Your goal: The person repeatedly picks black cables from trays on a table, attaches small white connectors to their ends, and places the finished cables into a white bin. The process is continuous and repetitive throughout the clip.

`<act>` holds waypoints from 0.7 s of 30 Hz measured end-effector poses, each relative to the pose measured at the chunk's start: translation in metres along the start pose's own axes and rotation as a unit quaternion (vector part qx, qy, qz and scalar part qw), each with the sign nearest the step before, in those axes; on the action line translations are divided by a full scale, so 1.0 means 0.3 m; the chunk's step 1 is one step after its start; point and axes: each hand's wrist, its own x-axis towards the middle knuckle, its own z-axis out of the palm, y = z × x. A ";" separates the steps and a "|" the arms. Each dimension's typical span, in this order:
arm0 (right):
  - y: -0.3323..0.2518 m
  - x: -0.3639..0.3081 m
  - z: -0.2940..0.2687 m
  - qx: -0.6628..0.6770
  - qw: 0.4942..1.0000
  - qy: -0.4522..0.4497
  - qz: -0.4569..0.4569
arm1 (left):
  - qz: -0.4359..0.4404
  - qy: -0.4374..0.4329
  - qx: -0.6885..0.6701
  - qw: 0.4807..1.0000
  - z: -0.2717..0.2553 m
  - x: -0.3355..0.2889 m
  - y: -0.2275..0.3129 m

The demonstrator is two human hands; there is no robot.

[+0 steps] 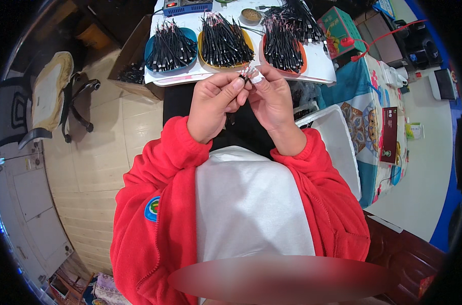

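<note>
Both hands meet in front of the white table's near edge. My left hand (pixel 216 99) is closed, thumb against forefinger, on the black end of a thin cable (pixel 243 76) whose fine reddish wires stick up. Close beside it, my right hand (pixel 271 99) pinches at those wire ends; white tape (pixel 257 77) is wrapped about its thumb tip. Part of the cable is hidden behind the fingers. Just beyond the hands stand a blue tray (pixel 149 60), a yellow tray (pixel 206 61) and an orange tray (pixel 301 68), each heaped with short black cables (pixel 226 40) with metal plugs.
More black cables (pixel 299 18) lie loose at the table's back right, near a small round dish (pixel 250 16). A cardboard box (pixel 134 84) stands left of the table, a white foam box (pixel 337 142) at my right. An office chair (pixel 50 96) is farther left.
</note>
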 end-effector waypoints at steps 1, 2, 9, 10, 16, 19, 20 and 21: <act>0.003 -0.001 0.001 0.011 1.000 -0.001 0.004 | 0.000 -0.002 -0.008 1.000 -0.002 0.000 -0.001; 0.003 -0.001 0.003 0.017 1.000 -0.005 0.008 | -0.001 -0.007 -0.018 1.000 -0.004 0.001 -0.002; -0.045 0.010 0.017 -0.008 0.993 -0.015 0.114 | -0.049 -0.040 -0.011 0.998 -0.044 -0.005 0.015; -0.055 0.013 0.016 -0.020 0.993 -0.019 0.117 | -0.056 -0.047 -0.003 0.997 -0.049 -0.006 0.018; -0.083 0.020 -0.001 -0.074 0.981 -0.068 0.163 | -0.070 -0.084 0.030 0.994 -0.050 -0.016 0.025; -0.077 0.016 -0.010 -0.030 0.976 -0.077 0.204 | -0.074 -0.065 0.075 0.992 -0.047 -0.023 0.020; -0.076 0.013 -0.011 -0.043 0.975 -0.071 0.208 | -0.074 -0.062 0.083 0.992 -0.048 -0.023 0.019; -0.075 0.011 -0.013 -0.057 0.975 -0.060 0.205 | -0.074 -0.065 0.089 0.991 -0.051 -0.023 0.020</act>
